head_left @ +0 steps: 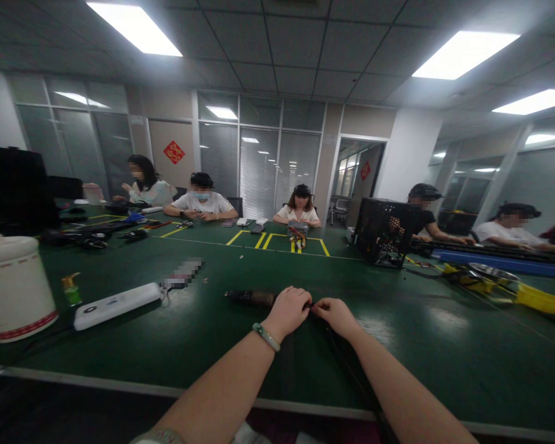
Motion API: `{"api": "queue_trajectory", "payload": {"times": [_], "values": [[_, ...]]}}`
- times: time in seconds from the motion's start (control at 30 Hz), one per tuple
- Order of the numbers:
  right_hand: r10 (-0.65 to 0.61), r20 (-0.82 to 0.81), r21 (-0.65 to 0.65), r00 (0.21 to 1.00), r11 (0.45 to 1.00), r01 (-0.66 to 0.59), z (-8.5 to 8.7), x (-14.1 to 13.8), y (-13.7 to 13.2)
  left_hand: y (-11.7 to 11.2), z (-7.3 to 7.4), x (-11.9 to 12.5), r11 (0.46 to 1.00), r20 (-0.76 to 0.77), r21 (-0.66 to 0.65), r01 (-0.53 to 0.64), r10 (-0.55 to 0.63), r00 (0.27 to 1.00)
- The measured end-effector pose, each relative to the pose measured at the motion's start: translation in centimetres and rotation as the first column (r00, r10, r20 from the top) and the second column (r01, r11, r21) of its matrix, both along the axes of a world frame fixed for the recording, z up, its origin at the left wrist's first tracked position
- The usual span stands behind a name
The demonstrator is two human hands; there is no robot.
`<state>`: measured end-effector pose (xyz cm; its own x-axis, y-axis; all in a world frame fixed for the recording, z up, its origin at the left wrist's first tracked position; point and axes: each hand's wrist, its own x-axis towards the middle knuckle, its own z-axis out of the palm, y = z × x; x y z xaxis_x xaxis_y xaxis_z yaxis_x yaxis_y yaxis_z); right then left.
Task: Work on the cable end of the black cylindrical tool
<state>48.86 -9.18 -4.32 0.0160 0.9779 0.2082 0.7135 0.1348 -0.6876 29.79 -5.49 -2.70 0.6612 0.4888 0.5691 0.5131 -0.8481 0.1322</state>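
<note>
A dark, cylindrical electric screwdriver [254, 298] lies sideways on the green table, its narrow tip toward the left. My left hand [290, 310] is closed over its rear part, which the fingers hide. Just to the right, my right hand [335, 314] pinches a dark cord [351, 367] close to the tool's rear end. From there the cord runs down toward me and over the table's front edge. The fingertips of both hands nearly meet, and exactly how the cord joins the tool is hidden.
To the left stand a white lidded cup [16, 287], a small green bottle [72, 291] and a white power strip [118, 305]. A black computer case [383, 233] stands at back right, near a yellow strap [543, 302]. Several people sit around the table.
</note>
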Motion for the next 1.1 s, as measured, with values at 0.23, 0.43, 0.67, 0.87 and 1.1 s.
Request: {"api": "queue_trajectory", "payload": {"times": [0.23, 0.43, 0.67, 0.87, 1.1], "values": [[-0.007, 0.001, 0.006, 1.0, 1.0, 0.007, -0.16, -0.03, 0.06, 0.14, -0.21, 0.09, 1.0, -0.006, 0.003, -0.016, 0.016, 1.0], [-0.01, -0.009, 0.001, 1.0, 1.0, 0.01, -0.21, 0.01, 0.08, 0.2, -0.14, -0.05, 0.999, -0.033, 0.032, -0.003, 0.004, 0.999], [0.002, 0.006, 0.004, 1.0, 1.0, -0.003, -0.19, 0.09, 0.09, 0.52, -0.39, -0.05, 0.999, -0.063, 0.034, -0.01, 0.012, 0.998], [0.001, 0.022, 0.0, 1.0, 1.0, -0.001, -0.02, -0.08, -0.07, 0.5, -0.41, 0.03, 1.0, -0.045, 0.026, -0.013, 0.014, 0.999], [-0.001, 0.027, 0.016, 1.0, 1.0, 0.001, 0.16, -0.07, -0.14, -0.03, 0.11, -0.37, 1.0, -0.07, 0.002, 0.007, -0.007, 0.998]]}}
